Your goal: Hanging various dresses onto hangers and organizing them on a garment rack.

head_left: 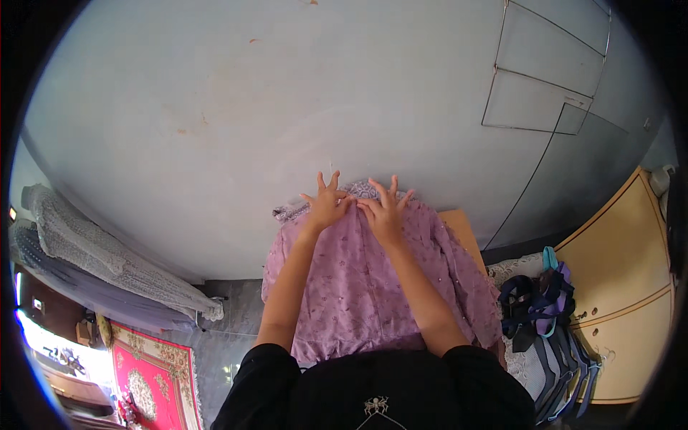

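Observation:
A pink-mauve garment (344, 287) with long sleeves and small scattered dark and shiny specks is spread out before me, its collar end away from me. At its top edge, my left hand (329, 206) pinches the cloth near the middle with thumb and forefinger, the other fingers raised. Close beside it on the right, my right hand (385, 212) pinches the same edge, also with its other fingers spread up. Between the two pinches the fingertips nearly meet. A grey-white patterned cloth (364, 190) shows behind the far edge.
Beneath the garment, a wooden board edge (462, 229) sticks out on the right. Several hangers (559, 369) and dark clothes (534, 301) lie beside a wooden cabinet (623, 244). A wire rack (545, 79) is on the wall. Left are hanging curtains (93, 236) and a red rug (154, 373).

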`<state>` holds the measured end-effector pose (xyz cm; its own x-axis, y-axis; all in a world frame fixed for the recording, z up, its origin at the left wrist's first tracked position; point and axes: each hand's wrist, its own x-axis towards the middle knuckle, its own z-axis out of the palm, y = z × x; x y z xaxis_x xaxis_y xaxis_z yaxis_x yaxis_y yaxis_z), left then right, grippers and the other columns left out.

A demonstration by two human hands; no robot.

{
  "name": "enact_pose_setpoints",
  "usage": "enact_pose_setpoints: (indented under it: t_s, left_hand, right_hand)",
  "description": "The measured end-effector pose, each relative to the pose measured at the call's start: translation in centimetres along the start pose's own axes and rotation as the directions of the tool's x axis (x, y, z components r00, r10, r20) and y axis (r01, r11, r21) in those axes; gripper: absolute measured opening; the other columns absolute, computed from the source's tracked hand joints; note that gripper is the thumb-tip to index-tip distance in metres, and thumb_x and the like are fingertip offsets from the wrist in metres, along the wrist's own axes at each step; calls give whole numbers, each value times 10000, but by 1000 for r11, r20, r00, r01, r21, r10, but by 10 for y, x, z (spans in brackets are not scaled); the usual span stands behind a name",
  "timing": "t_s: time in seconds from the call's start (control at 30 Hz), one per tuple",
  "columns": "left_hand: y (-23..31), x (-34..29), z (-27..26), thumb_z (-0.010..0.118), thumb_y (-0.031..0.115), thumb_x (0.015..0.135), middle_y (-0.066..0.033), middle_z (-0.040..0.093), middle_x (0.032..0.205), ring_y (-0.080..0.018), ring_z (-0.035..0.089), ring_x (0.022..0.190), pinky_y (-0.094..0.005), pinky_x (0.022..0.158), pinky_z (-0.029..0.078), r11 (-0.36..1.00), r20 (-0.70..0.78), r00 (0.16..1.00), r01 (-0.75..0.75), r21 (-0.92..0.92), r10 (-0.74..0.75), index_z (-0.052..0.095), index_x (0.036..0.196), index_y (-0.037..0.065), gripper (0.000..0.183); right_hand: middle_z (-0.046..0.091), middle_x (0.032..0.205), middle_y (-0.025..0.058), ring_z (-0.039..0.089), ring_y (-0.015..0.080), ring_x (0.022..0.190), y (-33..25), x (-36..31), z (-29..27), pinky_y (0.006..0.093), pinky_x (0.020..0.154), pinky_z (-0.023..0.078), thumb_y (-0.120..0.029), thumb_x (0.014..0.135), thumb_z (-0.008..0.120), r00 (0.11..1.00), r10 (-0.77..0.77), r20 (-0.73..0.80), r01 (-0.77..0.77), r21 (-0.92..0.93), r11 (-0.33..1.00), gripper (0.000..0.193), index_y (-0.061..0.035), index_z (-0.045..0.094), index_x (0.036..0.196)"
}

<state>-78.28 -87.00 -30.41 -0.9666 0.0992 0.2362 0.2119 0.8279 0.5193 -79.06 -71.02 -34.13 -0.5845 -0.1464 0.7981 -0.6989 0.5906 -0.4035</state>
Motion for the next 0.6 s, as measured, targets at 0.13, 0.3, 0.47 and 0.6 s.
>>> enact_pose_setpoints:
  t_s: [0.13, 0.3, 0.47, 0.6]
  left_hand:
    - [7, 1, 5, 589, 273, 800, -113, 265, 1425, -442, 34, 1325, -790, 822, 7, 992, -80, 993, 95, 79, -88, 702, 818, 123, 189]
    - [16, 1, -1, 587, 285, 789, -63, 282, 1422, -391, 75, 1337, -804, 815, 17, 969, -148, 987, 102, 223, -69, 706, 798, 140, 188]
    - [26, -1, 2, 607, 217, 776, -42, 282, 1423, -366, 79, 1344, -801, 815, -1, 939, -154, 987, 21, 345, 35, 688, 755, 116, 131]
    - [19, -3, 0, 601, 234, 792, -43, 285, 1424, -375, 90, 1341, -791, 826, -15, 892, -187, 975, -21, 451, 117, 675, 764, 106, 151]
  right_hand:
    - [476, 1210, -57, 265, 373, 1286, 0, -5, 4, 716, 942, -25, -199, 774, 638, 998, -50, -37, 46, -106, 993, 54, -155, 614, 754]
    - [479, 1195, -51, 264, 371, 1287, 0, -7, 5, 718, 939, -22, -202, 775, 638, 997, -81, 11, 81, -110, 991, 67, -152, 610, 740]
    - [464, 1209, -34, 267, 381, 1281, 1, -6, 8, 716, 938, -13, -213, 779, 637, 999, -18, -49, 12, -118, 993, 63, -155, 623, 761]
    - [436, 1243, -10, 234, 389, 1289, 0, -9, 7, 713, 938, -16, -246, 768, 652, 998, 63, -27, -63, 8, 998, 104, -188, 656, 853]
